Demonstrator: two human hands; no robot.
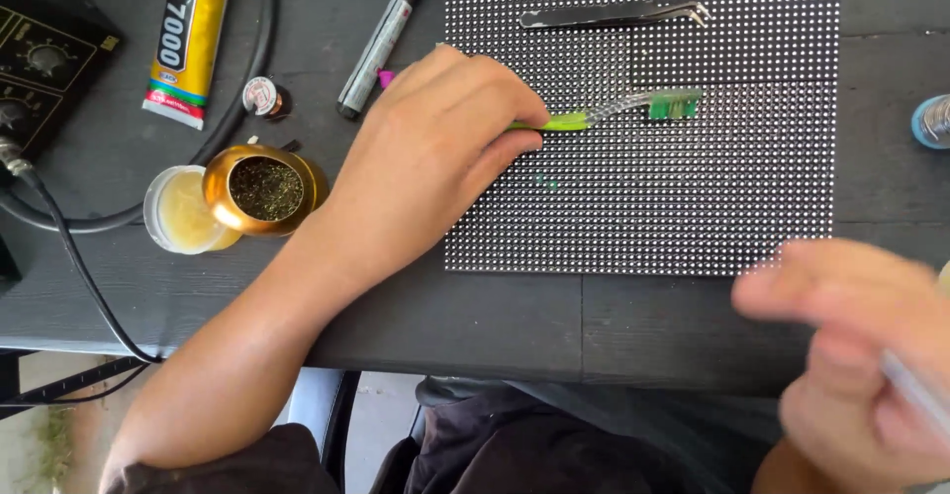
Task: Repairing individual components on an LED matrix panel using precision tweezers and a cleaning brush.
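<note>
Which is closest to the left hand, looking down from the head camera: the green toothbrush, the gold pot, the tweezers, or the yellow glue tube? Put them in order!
From the left hand:
1. Green toothbrush, held in it, pointing right.
2. Gold pot, just left of the wrist.
3. Tweezers, up and right on the dotted panel.
4. Yellow glue tube, far upper left.

Bright, even daylight falls on the dark bench (515,326) with only soft shadows, the far things stay sharp, and the right hand (856,365) near the camera is smeared by motion blur.
</note>
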